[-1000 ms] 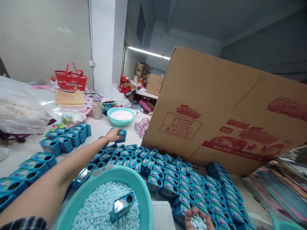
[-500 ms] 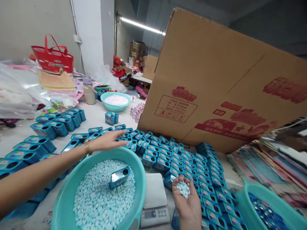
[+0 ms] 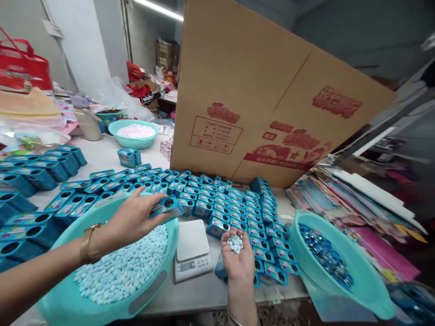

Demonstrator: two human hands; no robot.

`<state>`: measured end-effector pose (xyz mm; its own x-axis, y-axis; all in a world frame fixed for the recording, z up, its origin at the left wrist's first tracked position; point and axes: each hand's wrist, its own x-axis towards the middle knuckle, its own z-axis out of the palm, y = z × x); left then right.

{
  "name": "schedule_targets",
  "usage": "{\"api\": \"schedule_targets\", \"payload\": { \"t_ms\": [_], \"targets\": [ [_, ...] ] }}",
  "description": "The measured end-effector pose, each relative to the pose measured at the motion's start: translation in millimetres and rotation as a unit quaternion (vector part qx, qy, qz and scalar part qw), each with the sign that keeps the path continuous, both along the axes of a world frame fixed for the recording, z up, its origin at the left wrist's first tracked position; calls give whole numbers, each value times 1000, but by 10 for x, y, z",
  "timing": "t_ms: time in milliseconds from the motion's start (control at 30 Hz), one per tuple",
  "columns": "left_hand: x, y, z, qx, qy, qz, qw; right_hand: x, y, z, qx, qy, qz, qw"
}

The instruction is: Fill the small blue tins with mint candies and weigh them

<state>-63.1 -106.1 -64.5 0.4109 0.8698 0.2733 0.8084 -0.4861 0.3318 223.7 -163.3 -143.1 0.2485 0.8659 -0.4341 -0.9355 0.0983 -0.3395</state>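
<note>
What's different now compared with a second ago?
The left hand let go of a small blue box far out on the table, drew back and took hold of the small blue tin that lay among the blue pellets in the teal plastic basin. The right hand stayed palm up, cupping white pellets. The rows of boxes stayed put.

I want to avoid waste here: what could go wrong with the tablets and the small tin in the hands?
The tablets lie loose in the open right hand; some could roll off onto the scale beside it. The tin in the left hand hangs over the basin and might slip into it.
</note>
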Motion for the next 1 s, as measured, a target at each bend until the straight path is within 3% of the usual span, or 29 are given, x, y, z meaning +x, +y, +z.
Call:
{"api": "schedule_targets", "payload": {
  "t_ms": [33, 100, 233, 300, 367, 433, 500, 600, 667, 833, 1000],
  "targets": [
    [152, 9, 34, -2, 0, -20, 1000, 37, -18, 7, 3, 8, -7, 1000],
    [467, 28, -48, -15, 6, -70, 997, 103, -44, 10, 6, 15, -16, 1000],
    [939, 89, -545, -33, 48, -119, 991, 245, -87, -44, -3, 6, -35, 999],
    [1040, 117, -765, -52, 79, -123, 988, 315, -108, -83, -6, 7, -47, 999],
    [1051, 129, -868, -74, 86, -115, 987, 366, -118, -107, -5, 11, -54, 998],
    [980, 118, -831, -73, 55, -94, 991, 385, -109, -111, -4, 13, -51, 999],
    [831, 90, -684, -39, 1, -56, 998, 368, -79, -99, -6, 14, -44, 999],
    [489, 15, -427, 8, -76, 24, 997, 291, 3, -74, -18, 19, -39, 999],
    [223, -67, -345, 2, -98, 74, 992, 224, 71, -61, -33, 11, -33, 999],
    [-310, -339, -515, -47, -86, 155, 983, 77, 242, -62, -15, 18, 19, 1000],
    [-429, -484, -676, -84, -87, 194, 973, -18, 368, -121, 7, 16, 45, 999]
  ]
}}
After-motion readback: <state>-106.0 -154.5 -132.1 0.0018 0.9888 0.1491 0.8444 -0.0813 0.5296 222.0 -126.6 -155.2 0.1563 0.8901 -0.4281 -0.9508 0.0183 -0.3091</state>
